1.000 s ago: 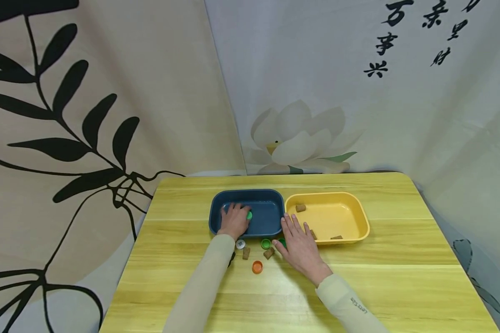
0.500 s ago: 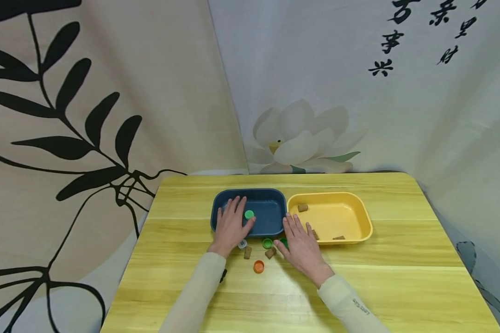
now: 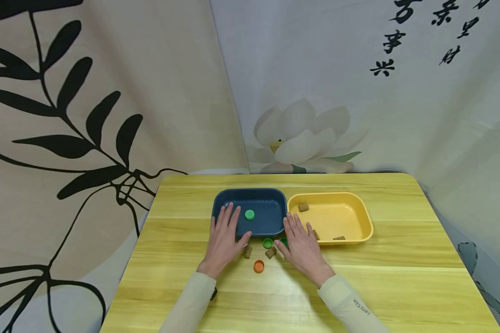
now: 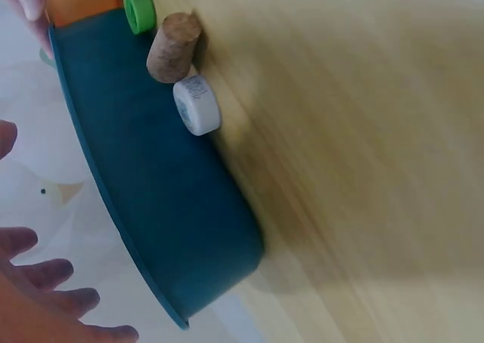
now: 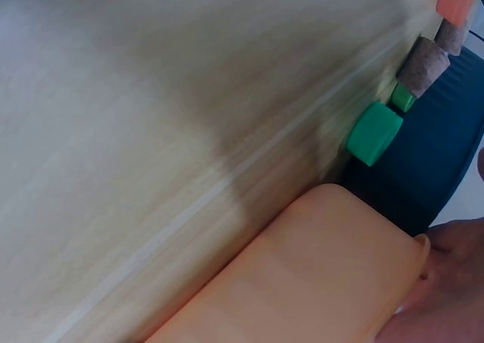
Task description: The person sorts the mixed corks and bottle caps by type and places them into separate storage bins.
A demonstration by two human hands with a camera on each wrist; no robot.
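Observation:
A green bottle cap point(image 3: 249, 214) lies inside the blue tray point(image 3: 271, 215). My left hand point(image 3: 222, 243) holds nothing; its spread fingers reach over the tray's front left edge. With fingers extended, my right hand point(image 3: 302, 249) lies at the near left corner of the yellow tray point(image 3: 333, 215), its fingertips by the rim. Inside that tray is a cork point(image 3: 303, 207), with two more near its front wall. Before the blue tray are a cork point(image 3: 271, 252), another cork point(image 3: 247, 252), a light green cap point(image 3: 268, 243) and an orange cap point(image 3: 259, 266).
A white cap point(image 4: 197, 105) stands against the blue tray's front wall in the left wrist view, hidden by my left hand from above. A darker green cap point(image 5: 374, 133) is near my right thumb. The trays stand side by side on the wooden table point(image 3: 400, 286). Printed cloth hangs behind.
My left hand has let go of the green cap inside the blue tray and drawn back toward the front left, fingers spreading. The right hand has stayed at the yellow tray.

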